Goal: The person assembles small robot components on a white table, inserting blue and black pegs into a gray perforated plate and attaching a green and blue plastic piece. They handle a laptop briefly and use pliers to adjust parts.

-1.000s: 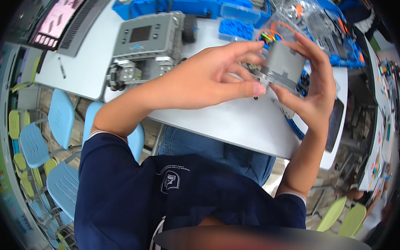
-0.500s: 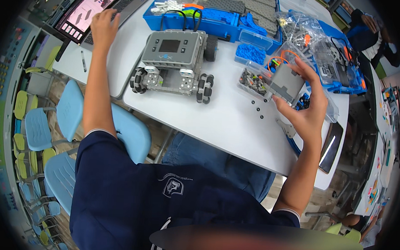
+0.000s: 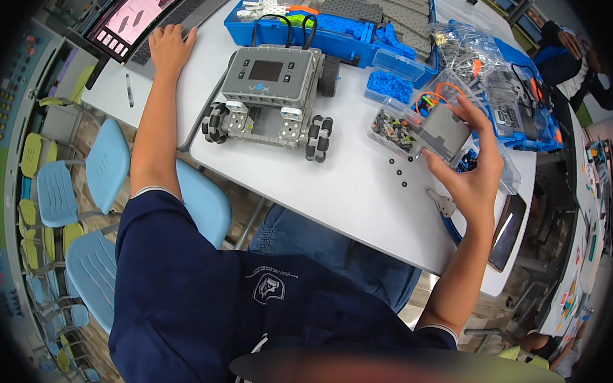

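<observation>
1. Your right hand holds a grey block off the table, fingers wrapped round its far edge and thumb under its near side. It is a firm hold.
2. The block hangs above the right part of the white table, just over a clear parts tray full of small dark pieces.
3. Your left hand lies flat and open on the laptop at the far left corner, gripping nothing.
4. Between your hands stands the grey robot, on its wheels, well apart from the block.
5. A few small black rings lie loose on the table just below the tray.
6. A blue bin of parts sits behind the robot; a dark phone lies at the table's right edge, near your right wrist.
7. Blue chairs stand under the table to your left.
</observation>
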Demonstrator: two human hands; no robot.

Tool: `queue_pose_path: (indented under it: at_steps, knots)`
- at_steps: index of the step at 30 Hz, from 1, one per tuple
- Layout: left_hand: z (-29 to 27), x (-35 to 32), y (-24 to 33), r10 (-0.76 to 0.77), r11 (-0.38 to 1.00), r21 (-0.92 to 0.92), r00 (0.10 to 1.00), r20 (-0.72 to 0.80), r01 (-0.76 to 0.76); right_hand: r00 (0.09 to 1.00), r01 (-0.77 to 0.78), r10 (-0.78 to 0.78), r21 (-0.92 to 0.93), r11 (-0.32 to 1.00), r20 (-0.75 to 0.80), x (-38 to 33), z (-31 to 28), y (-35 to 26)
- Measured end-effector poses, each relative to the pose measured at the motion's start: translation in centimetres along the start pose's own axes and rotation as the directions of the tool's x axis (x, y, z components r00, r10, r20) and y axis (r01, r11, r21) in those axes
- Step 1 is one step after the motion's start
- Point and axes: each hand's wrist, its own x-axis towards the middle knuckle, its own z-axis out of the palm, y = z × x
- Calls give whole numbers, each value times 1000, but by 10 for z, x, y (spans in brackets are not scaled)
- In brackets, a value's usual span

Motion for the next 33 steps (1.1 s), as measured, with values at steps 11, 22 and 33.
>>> queue_pose_path:
  at_steps: [11,22,33]
  knots:
    - [0,-2,1,-99,995,-1,990,98,100,1000,3,-3,-8,1000,7,0,-2,-3]
    - [-9,-1,2,-121,989,-61,975,188,135,1000,2,-2,-14,1000,14,1,-2,-3]
    - [-6,-2,1,-114,987,-90,979,170,130,1000,15,-15,-22,1000,13,1,-2,-2]
